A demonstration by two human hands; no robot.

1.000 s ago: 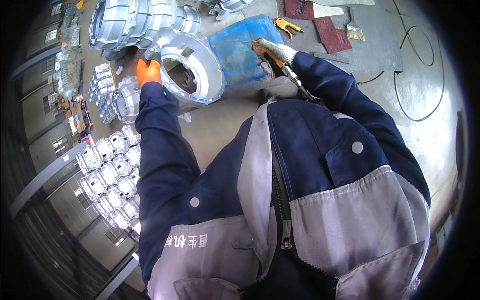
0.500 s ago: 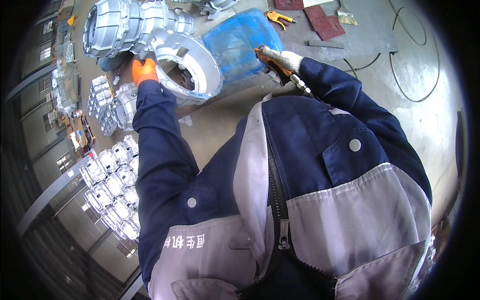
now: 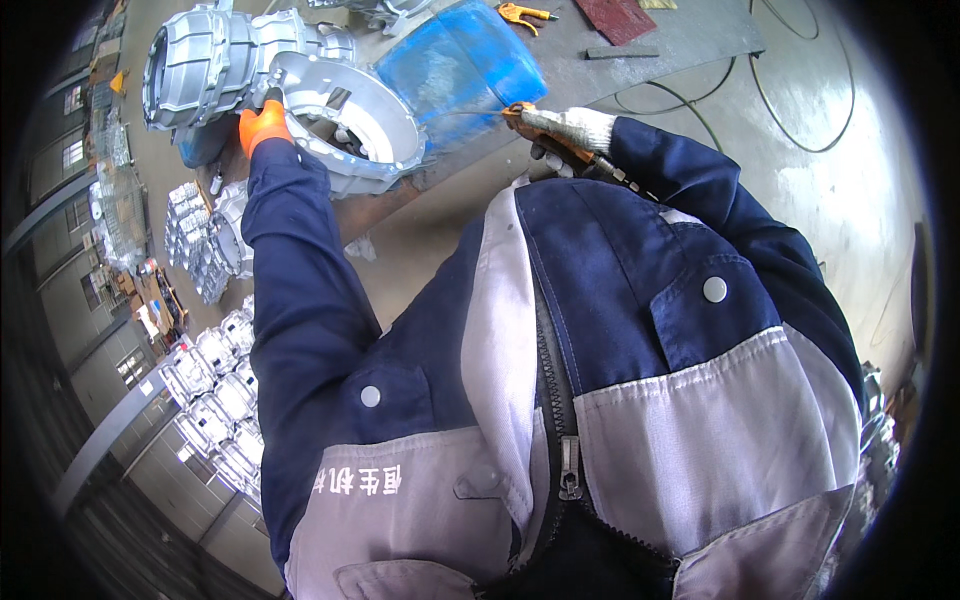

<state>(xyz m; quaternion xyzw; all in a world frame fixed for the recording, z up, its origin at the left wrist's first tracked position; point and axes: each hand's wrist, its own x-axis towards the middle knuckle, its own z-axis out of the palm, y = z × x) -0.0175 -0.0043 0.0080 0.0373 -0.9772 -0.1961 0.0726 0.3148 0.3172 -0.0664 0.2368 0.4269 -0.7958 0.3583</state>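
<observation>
Gripping the housing's (image 3: 340, 120) rim, left hand (image 3: 262, 124) fingers closed; right hand (image 3: 560, 135) fingers wrap an air tool (image 3: 525, 118) pointing leftward.

The workbench (image 3: 690, 45) was a grey metal slab, pretty scuffed. A big silver cast housing (image 3: 300, 90) sat on it next to a blue plastic sheet (image 3: 455, 65), with an orange-handled tool (image 3: 520, 12), a dark red pad (image 3: 615, 15) and a short metal bar (image 3: 620, 52) lying further back

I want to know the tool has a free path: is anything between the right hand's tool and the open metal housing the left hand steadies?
Nothing visible: the right hand holds the tool beside the housing, only bare bench between; the left hand grips the far rim.
</observation>
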